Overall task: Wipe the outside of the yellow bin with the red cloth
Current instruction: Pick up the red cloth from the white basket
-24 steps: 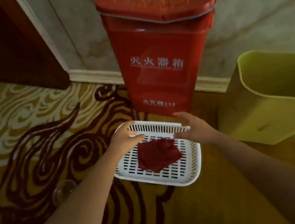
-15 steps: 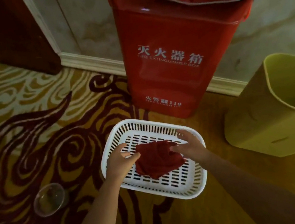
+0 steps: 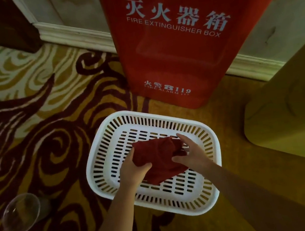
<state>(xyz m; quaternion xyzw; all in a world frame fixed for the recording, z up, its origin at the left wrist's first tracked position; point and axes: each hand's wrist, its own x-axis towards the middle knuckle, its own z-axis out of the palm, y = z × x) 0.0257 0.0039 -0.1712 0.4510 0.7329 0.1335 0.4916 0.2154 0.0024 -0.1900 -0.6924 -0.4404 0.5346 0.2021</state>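
Down on the patterned carpet (image 3: 27, 120), the red cloth (image 3: 160, 159) lies bunched inside the white slotted basket (image 3: 215, 167). The left hand (image 3: 134, 168) has its fingers curled around the cloth's near-left edge, gripping it. The right hand (image 3: 191, 153) rests spread on the cloth's right side, fingers loose and not closed. The yellow bin (image 3: 293, 116) stands to the right of the basket, apart from it.

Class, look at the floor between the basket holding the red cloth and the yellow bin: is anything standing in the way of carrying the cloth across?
Nothing visible does. The red cloth lies in the white basket, both hands on it, and only bare carpet separates the basket from the yellow bin to its right.
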